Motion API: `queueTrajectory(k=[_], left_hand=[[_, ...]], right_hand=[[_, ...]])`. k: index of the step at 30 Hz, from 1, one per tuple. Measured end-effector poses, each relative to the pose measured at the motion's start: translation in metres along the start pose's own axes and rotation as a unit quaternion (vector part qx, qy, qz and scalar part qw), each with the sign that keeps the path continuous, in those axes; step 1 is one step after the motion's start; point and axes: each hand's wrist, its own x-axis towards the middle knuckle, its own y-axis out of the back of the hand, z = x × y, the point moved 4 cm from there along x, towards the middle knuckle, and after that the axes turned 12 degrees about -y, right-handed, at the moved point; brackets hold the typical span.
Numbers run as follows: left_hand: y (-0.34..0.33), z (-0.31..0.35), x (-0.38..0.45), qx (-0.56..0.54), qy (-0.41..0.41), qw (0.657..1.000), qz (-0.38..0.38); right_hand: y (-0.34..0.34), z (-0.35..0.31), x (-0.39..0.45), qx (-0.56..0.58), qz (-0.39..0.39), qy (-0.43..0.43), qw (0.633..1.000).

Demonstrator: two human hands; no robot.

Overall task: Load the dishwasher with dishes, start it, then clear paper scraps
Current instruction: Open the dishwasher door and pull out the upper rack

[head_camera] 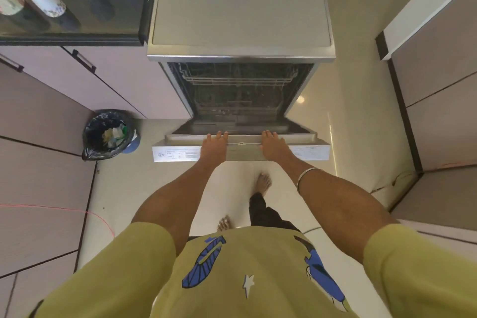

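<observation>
A steel dishwasher (pixel 240 8) stands straight ahead with its door (pixel 304 148) folded down towards me. Inside I see the upper wire rack (pixel 240 77) and the lower rack (pixel 237 106); both look dark and I cannot make out dishes in them. My left hand (pixel 214 144) and my right hand (pixel 273 146) both rest on the door's top edge, left and right of its middle, with the fingers lying over the edge onto the inner face.
A bin lined with a black bag (pixel 109 134), holding scraps, stands on the floor left of the door. On the dark counter (pixel 103 23) at the upper left stand several patterned jars and a steel pot. Cabinets flank both sides. My bare feet are on the pale tiles.
</observation>
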Motion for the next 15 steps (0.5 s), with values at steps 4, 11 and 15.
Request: queueTrajectory(k=[4,11,15], left_hand=[[-0.041,-0.002,-0.027,-0.017,-0.023,0.999,-0.031],[-0.111,-0.001,-0.054,-0.049,-0.030,0.998,-0.032],[-0.135,0.005,-0.058,-0.061,-0.020,0.997,-0.035]], right_hand=[[-0.045,0.002,-0.025,0.000,-0.018,-0.014,1.000],[-0.112,0.009,-0.048,-0.026,-0.030,-0.001,0.999],[-0.133,0.013,-0.053,-0.066,-0.052,0.017,0.996]])
